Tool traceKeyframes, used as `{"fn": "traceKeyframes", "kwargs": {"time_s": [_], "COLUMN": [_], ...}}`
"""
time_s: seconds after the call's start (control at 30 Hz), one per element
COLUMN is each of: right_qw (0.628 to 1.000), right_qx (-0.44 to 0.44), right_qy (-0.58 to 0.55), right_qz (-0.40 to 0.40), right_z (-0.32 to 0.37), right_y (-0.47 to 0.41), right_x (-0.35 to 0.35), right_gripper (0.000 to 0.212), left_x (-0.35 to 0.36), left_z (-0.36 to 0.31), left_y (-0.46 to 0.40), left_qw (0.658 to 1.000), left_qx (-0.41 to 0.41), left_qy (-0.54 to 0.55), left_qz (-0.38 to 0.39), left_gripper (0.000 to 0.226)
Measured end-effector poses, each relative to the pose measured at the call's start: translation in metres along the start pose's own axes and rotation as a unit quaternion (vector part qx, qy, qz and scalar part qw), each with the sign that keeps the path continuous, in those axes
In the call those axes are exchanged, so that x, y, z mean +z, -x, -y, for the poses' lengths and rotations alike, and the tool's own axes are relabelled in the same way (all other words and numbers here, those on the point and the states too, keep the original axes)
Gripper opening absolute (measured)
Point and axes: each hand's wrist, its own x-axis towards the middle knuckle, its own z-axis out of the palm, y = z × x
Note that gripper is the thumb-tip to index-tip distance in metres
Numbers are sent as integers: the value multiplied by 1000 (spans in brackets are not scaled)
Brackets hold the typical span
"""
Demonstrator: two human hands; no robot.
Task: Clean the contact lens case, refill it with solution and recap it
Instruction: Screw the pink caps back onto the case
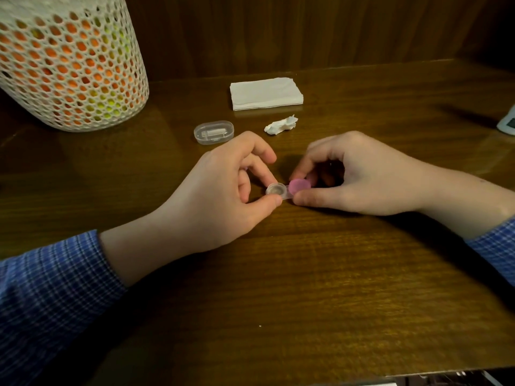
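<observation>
A small clear contact lens case (276,190) rests on the wooden table (278,274) between my hands. Its left well is uncapped. My left hand (223,190) pinches that left end between thumb and a finger. A pink cap (299,185) sits on the right well, and my right hand (362,176) grips the cap with thumb and fingertips. I cannot tell whether there is liquid in the open well.
A clear oval plastic box (214,132) lies behind my left hand. A crumpled bit of tissue (280,125) and a folded stack of white napkins (266,93) lie further back. A white mesh basket (69,65) stands at the far left; a white device (507,122) sits at the right edge.
</observation>
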Motion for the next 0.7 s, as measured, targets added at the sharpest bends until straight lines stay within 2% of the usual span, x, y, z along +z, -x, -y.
{"fn": "traceKeyframes", "kwargs": {"time_s": [0.13,0.2,0.33,0.43,0.57,0.7], "right_qw": [999,999,1000,1000,999,1000], "right_qx": [13,7,-8,-10,4,-15], "right_qy": [24,32,1,-5,23,20], "right_qz": [-43,-32,16,6,-32,-14], "right_z": [-2,-2,-2,-2,-2,-2], "right_y": [-3,-3,0,-1,-2,-2], "right_x": [7,5,-1,0,7,4], "right_gripper": [44,49,37,24,36,41], "left_x": [0,0,0,0,0,0], "left_z": [0,0,1,1,1,1], "left_y": [0,0,0,0,0,0], "left_qw": [1000,1000,1000,1000,1000,1000], "left_qx": [1,4,6,3,3,2], "left_qy": [-8,-8,-9,0,-1,3], "left_qz": [-4,-2,-1,-3,-3,-2], "left_gripper": [42,42,43,42,42,42]}}
